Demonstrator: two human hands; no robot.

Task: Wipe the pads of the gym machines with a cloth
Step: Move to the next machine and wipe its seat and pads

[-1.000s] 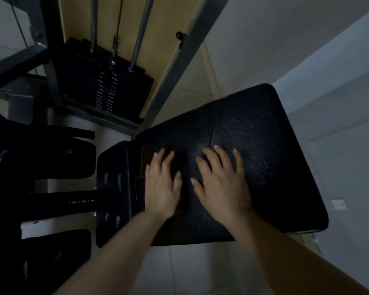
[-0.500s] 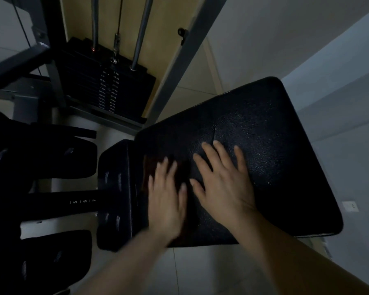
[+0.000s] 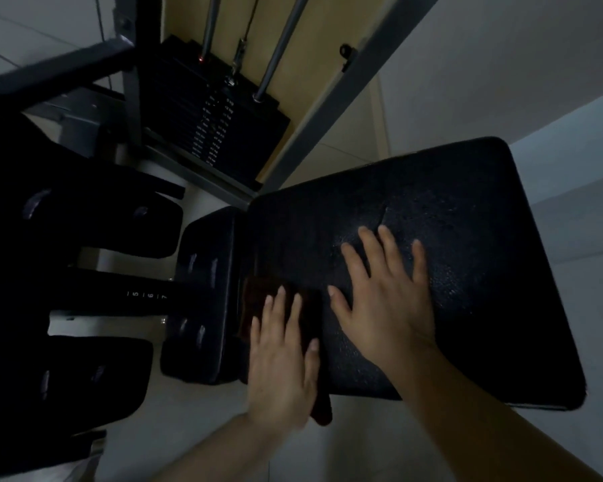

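The left hand (image 3: 282, 360) lies flat, fingers spread, pressing a dark brownish cloth (image 3: 258, 300) onto the near left corner of a black seat pad (image 3: 467, 273) with a pebbled, rounded-corner surface (one cloth end droops over the front edge). The right hand (image 3: 387, 300) rests open and empty on the pad beside it. Behind stand a black weight stack (image 3: 209, 127) on steel guide rods (image 3: 282, 46) and a smaller black pad (image 3: 206, 300) at left.
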